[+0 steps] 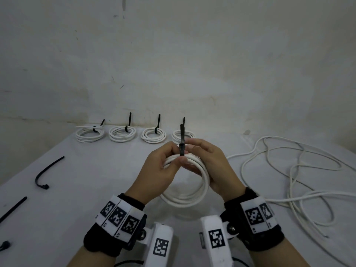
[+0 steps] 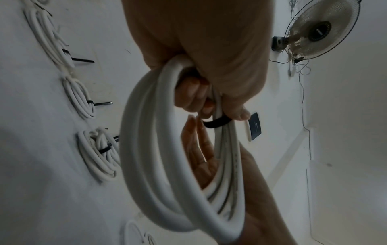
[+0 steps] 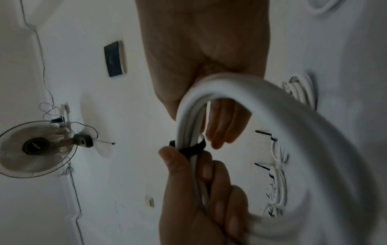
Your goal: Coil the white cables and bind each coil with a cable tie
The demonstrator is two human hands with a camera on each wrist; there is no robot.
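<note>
Above the table (image 1: 96, 189), the coil (image 1: 189, 191) hangs between both hands — left hand (image 1: 161, 168) pinching the strands beside the black tie (image 1: 181, 145), right hand (image 1: 210, 164) curled around them. If either grip loosens before the tie cinches, the loops may spring apart — the strap looks only loosely closed.

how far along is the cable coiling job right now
Done: four tied coils sit in a row by the wall, each with a black tie around it. In hand: a fifth coil is held above the table, the left hand and right hand working a black cable tie around it. Left: the loose white cable on the right, with spare ties lying on the left.
</note>
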